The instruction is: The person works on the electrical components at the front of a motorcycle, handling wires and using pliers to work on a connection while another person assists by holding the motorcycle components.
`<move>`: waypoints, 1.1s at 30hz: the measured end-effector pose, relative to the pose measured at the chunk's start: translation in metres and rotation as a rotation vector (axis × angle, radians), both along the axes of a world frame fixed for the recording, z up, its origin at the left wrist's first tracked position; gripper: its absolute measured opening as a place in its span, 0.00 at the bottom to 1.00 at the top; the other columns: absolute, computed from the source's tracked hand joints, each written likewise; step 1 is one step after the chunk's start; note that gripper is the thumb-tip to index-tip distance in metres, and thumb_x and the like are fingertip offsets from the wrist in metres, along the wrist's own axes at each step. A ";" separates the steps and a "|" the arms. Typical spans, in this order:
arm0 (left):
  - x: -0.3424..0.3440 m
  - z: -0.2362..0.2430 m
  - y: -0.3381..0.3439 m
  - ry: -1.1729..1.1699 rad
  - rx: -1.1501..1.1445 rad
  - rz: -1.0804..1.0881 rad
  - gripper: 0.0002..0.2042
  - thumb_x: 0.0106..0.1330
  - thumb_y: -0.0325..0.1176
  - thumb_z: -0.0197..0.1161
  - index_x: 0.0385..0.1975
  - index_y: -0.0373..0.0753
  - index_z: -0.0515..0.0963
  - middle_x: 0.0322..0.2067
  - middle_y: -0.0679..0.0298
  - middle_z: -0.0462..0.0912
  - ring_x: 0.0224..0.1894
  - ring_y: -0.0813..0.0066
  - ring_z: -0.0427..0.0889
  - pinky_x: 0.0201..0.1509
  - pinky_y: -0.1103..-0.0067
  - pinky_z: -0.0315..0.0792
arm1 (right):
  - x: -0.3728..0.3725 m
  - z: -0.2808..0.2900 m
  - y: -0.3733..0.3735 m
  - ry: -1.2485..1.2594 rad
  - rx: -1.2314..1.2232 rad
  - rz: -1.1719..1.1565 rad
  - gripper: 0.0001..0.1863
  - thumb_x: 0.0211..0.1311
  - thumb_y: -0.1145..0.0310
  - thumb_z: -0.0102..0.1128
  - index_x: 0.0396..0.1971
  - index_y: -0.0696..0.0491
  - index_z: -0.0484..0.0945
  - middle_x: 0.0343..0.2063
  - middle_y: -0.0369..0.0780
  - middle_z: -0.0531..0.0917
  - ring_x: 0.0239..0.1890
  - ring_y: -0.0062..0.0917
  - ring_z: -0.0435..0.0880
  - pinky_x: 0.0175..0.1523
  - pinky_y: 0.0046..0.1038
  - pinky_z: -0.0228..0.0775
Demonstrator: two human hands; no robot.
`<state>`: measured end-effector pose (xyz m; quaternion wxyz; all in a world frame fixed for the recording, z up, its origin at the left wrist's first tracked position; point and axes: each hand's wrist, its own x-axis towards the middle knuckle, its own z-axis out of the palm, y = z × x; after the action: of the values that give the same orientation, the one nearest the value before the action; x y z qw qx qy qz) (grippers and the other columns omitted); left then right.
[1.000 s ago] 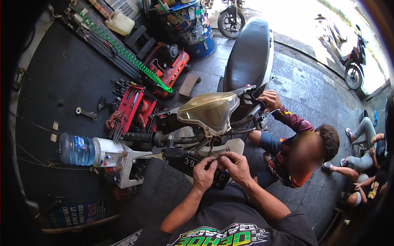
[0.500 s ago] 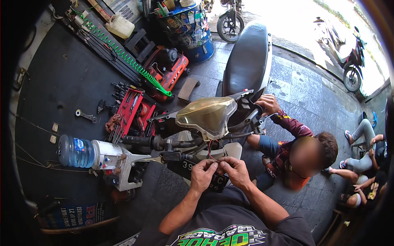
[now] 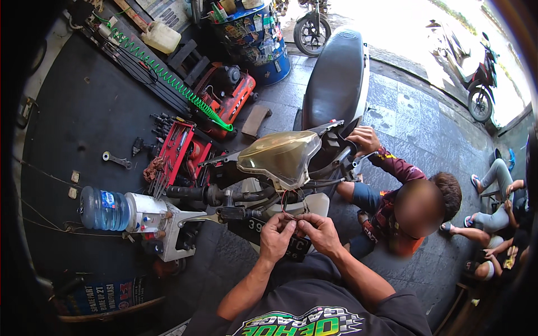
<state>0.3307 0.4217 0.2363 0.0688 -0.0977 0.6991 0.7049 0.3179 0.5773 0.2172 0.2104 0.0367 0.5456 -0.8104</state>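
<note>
Thin red and dark wires (image 3: 284, 200) hang below the yellowed headlight unit (image 3: 277, 157) of the motorcycle in front of me. My left hand (image 3: 274, 238) pinches the wire ends between thumb and fingers, just above the black number plate (image 3: 255, 228). Beside it, my right hand (image 3: 318, 235) is closed on the same wires, its thumb close to the left one. The fingertips hide the wire ends. A co-worker's hand (image 3: 364, 137) rests at the handlebar area right of the headlight, beside dark cables and tubes.
The co-worker (image 3: 395, 229) crouches to the right; seated people (image 3: 493, 218) are farther right. A red tool tray (image 3: 176, 147), red compressor (image 3: 235, 95), blue drum (image 3: 260, 56) and water bottle on a white machine (image 3: 103, 207) stand left and back. Parked motorbikes (image 3: 481, 98) are outside.
My hands keep pinching the wires with small finger shifts. The headlight unit sits slightly further left in view, and the co-worker's hand has moved slightly left with it.
</note>
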 end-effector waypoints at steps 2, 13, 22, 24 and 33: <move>0.001 0.003 -0.001 -0.016 -0.018 0.000 0.06 0.69 0.26 0.61 0.42 0.32 0.77 0.31 0.65 0.84 0.32 0.84 0.81 0.39 0.85 0.75 | 0.001 -0.003 -0.001 0.026 0.018 0.005 0.12 0.70 0.71 0.59 0.46 0.63 0.81 0.31 0.36 0.84 0.32 0.16 0.81 0.40 0.20 0.75; 0.002 -0.011 0.000 0.090 -0.200 0.060 0.06 0.66 0.25 0.62 0.40 0.32 0.77 0.33 0.65 0.84 0.35 0.82 0.81 0.40 0.82 0.75 | 0.002 -0.011 -0.006 0.142 0.095 -0.041 0.13 0.71 0.66 0.59 0.45 0.61 0.82 0.33 0.33 0.84 0.35 0.13 0.77 0.40 0.19 0.72; 0.000 -0.033 -0.004 0.124 -0.048 0.074 0.04 0.66 0.25 0.63 0.38 0.36 0.80 0.33 0.70 0.82 0.37 0.84 0.78 0.44 0.81 0.73 | -0.009 -0.001 0.000 -0.019 0.178 0.058 0.18 0.69 0.59 0.62 0.44 0.61 0.82 0.32 0.34 0.83 0.33 0.14 0.78 0.39 0.20 0.70; 0.004 -0.037 -0.008 0.139 -0.079 0.048 0.04 0.66 0.25 0.63 0.39 0.36 0.80 0.34 0.70 0.82 0.38 0.84 0.78 0.45 0.82 0.73 | -0.009 0.001 0.005 -0.185 0.033 0.116 0.18 0.68 0.58 0.63 0.42 0.60 0.82 0.30 0.33 0.81 0.31 0.14 0.77 0.37 0.19 0.69; 0.006 -0.036 -0.003 0.202 -0.241 0.033 0.06 0.67 0.30 0.60 0.38 0.35 0.77 0.31 0.63 0.82 0.36 0.75 0.80 0.44 0.76 0.74 | -0.016 -0.012 0.004 -0.240 0.027 0.183 0.19 0.67 0.56 0.64 0.40 0.59 0.81 0.26 0.31 0.78 0.26 0.12 0.72 0.30 0.18 0.61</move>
<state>0.3364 0.4190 0.2007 -0.0255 -0.0454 0.7802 0.6233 0.3019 0.5815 0.2056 0.3463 0.0862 0.5286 -0.7702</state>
